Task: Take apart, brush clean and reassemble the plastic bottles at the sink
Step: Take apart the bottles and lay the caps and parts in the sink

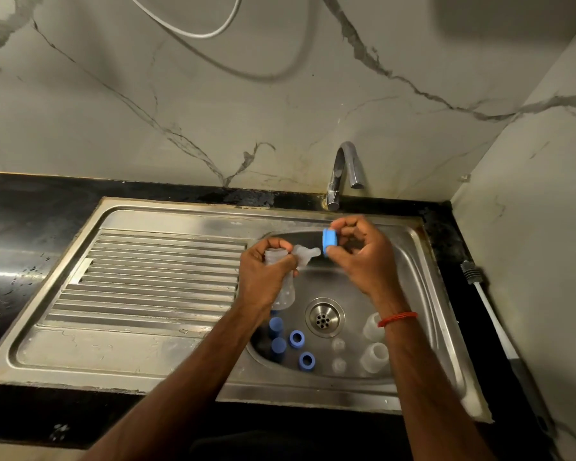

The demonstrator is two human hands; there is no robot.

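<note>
Steel sink (180,361) against a marble wall. Over the basin, left hand (263,277) grips the bottle (285,296), with the teat (305,254) at its neck pointing right. Right hand (359,257) pinches the blue ring (329,242) just beside the teat's tip.

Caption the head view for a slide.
Over the sink, left hand grips a clear bottle; right hand holds a blue ring.

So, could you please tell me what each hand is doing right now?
Left hand: closed around the clear bottle.
Right hand: pinching the blue screw ring.
</note>
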